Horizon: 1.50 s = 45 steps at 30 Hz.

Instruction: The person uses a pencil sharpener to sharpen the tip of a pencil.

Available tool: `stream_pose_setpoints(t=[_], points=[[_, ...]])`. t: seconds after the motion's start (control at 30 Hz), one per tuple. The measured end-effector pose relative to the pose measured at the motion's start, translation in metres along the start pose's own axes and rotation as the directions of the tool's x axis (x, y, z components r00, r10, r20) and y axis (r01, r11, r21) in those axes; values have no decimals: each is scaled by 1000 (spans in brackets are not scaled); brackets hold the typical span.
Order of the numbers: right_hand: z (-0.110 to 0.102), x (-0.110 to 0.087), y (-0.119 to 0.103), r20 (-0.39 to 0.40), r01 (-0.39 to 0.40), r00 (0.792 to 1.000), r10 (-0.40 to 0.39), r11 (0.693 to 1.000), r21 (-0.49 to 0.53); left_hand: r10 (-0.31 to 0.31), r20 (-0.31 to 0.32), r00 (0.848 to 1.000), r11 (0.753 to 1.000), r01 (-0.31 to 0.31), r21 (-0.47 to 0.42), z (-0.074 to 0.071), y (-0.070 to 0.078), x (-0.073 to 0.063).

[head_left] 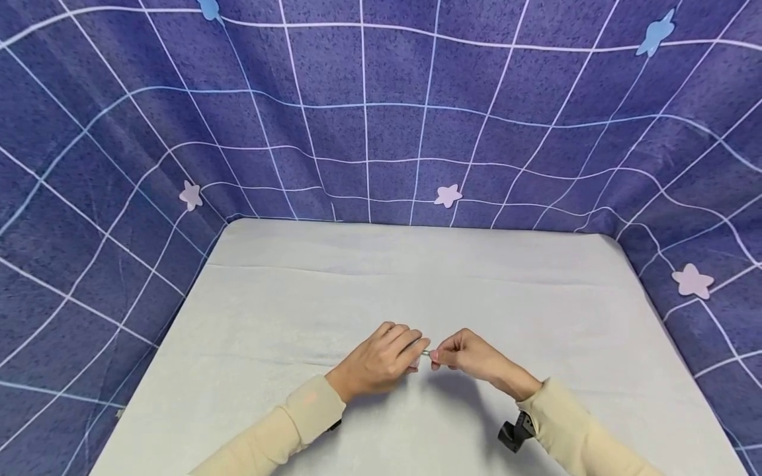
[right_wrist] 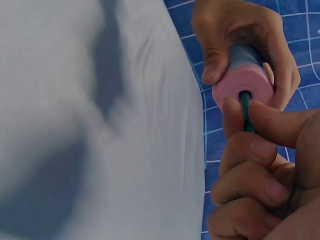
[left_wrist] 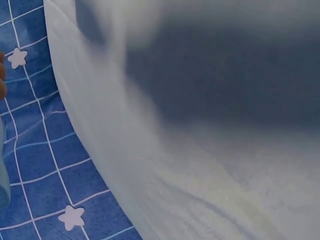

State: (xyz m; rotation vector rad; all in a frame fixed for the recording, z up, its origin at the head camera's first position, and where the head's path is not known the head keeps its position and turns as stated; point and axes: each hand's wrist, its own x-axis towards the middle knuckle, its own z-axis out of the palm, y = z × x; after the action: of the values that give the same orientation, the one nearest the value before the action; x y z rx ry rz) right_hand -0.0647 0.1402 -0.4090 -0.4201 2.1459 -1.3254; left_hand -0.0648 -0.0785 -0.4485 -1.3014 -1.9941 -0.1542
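Note:
My left hand [head_left: 381, 360] grips a cylindrical pencil sharpener [right_wrist: 230, 86], its fingers and thumb wrapped round the blue body. The pink end face, with a hole in its middle, points toward my right hand [head_left: 476, 357]. Between thumb and forefinger, that hand pinches a thin green pencil [right_wrist: 245, 106], whose far end sits inside the hole. Most of the sharpener is hidden behind the left fingers in the head view. In the left wrist view, only a strip of the light blue body [left_wrist: 4, 182] and some fingers [left_wrist: 2, 80] show at the left edge.
Both hands are above a table [head_left: 286, 297] covered in a white cloth, near its front. A blue grid-patterned curtain [head_left: 393, 132] with stars surrounds the back and sides. A black wrist camera mount [head_left: 515, 433] hangs beneath the right sleeve.

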Motion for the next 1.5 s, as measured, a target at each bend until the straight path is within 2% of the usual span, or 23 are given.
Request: stream_pose_setpoints(t=[0.1, 0.2, 0.27, 0.3, 0.33, 0.4, 0.5, 0.57, 0.63, 0.67, 0.73, 0.77, 0.83, 0.87, 0.93, 1.0, 1.07, 1.17, 1.2, 1.27, 1.33, 1.43, 1.5], points=[[1, 0, 0, -21, 33, 999, -34, 999, -41, -27, 31, 999, 999, 28, -32, -1, -1, 0], [2, 1, 1, -80, 93, 991, -108, 981, -167, -71, 81, 994, 994, 77, -73, -4, -4, 2], [4, 1, 2, -140, 159, 968, -210, 938, -309, -110, 120, 987, 986, 123, -111, -7, -6, 3], [6, 1, 3, -172, 198, 943, -285, 895, -399, -134, 142, 981, 978, 154, -140, -8, -7, 4], [8, 1, 5, -194, 249, 901, -388, 830, -499, -161, 166, 973, 966, 190, -176, -10, -9, 6], [10, 3, 8, -187, 334, 768, -613, 632, -699, -228, 225, 947, 921, 285, -266, -14, -12, 9], [9, 8, 13, -81, 306, 494, -865, 260, -916, -328, 356, 875, 781, 463, -419, -23, -16, 16], [7, 12, 13, 6, 244, 323, -946, 77, -967, -366, 456, 811, 663, 571, -484, -29, -19, 21], [5, 15, 11, 60, 190, 201, -978, -22, -982, -374, 537, 757, 567, 644, -514, -35, -22, 26], [5, 16, 9, 78, 171, 143, -987, -53, -984, -368, 560, 742, 536, 662, -525, -37, -23, 28], [5, 17, 7, 94, 151, 68, -993, -83, -985, -351, 590, 728, 504, 677, -536, -39, -24, 30], [6, 17, 7, 93, 153, 51, -994, -84, -985, -343, 590, 731, 505, 673, -540, -40, -23, 31], [8, 15, 7, 53, 185, 82, -995, -37, -982, -329, 567, 755, 551, 641, -535, -40, -21, 31], [10, 14, 7, 17, 213, 125, -992, 10, -977, -321, 542, 776, 591, 612, -526, -39, -19, 30], [14, 10, 8, -72, 280, 248, -966, 142, -949, -303, 476, 826, 697, 533, -480, -36, -14, 27], [18, 5, 8, -164, 323, 417, -894, 315, -892, -279, 394, 876, 800, 439, -409, -32, -8, 21], [20, 0, 6, -235, 335, 592, -771, 500, -798, -245, 311, 918, 879, 346, -329, -28, -3, 15], [20, -3, 0, -278, 259, 837, -472, 788, -559, -183, 212, 960, 953, 226, -203, -22, 3, 9], [19, -3, -3, -266, 216, 891, -367, 861, -461, -158, 178, 971, 969, 188, -162, -20, 4, 7], [16, -2, -6, -219, 141, 953, -208, 948, -287, -109, 126, 986, 989, 120, -88, -17, 4, 5], [13, -2, -8, -168, 89, 978, -120, 979, -185, -65, 83, 994, 997, 68, -38, -15, 3, 4], [11, -1, -9, -148, 119, 977, -153, 970, -213, -36, 51, 998, 999, 37, -24, -15, -2, 5], [11, -3, -9, -178, 161, 957, -227, 933, -322, -54, 62, 997, 997, 57, -55, -17, -6, 6]])
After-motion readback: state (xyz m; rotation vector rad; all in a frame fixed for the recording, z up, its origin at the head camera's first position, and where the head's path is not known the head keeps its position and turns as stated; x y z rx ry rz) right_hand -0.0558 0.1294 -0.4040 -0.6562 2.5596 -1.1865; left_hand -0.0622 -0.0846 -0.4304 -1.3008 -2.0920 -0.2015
